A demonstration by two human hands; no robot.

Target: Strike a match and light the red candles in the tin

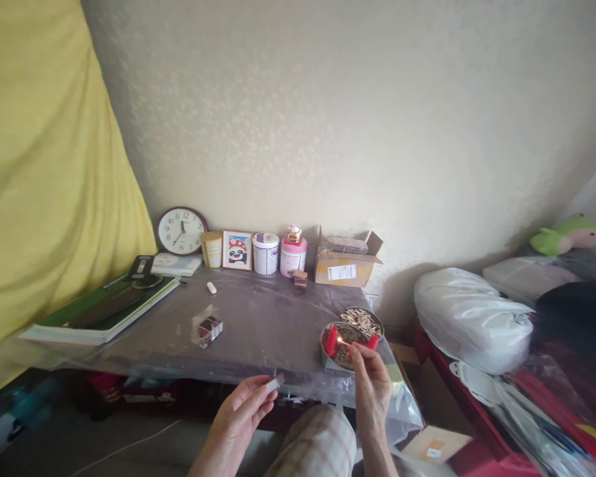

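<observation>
The match [346,342] is lit, its flame at the tip close beside the left-hand red candle [330,340], above the round dish [334,364] at the near right corner of the desk [273,318]. By the look of it, the striking is done; what seems left is whatever the flame is meant for, since neither that candle nor the second red candle [373,341] shows a clear flame of its own. At this size I cannot tell whether flame and candle touch, or whether a wick has caught. The match is a thin, pale stick, bright at the burning end, slanting down to the right. The right hand [370,376] pinches its other end, the fingers narrow around it, partly covering the dish. The dish holds dark, grainy stuff around the candles. Just behind it, a second round dish [383,331] carries a heap of loose matchsticks [361,321]. Nearer the person, in front of the desk edge, the left hand [246,407] holds a small matchbox [275,383] between thumb and fingers. Farther left on the desk lies a plastic-wrapped pack of small boxes [210,328], well apart from both hands.
</observation>
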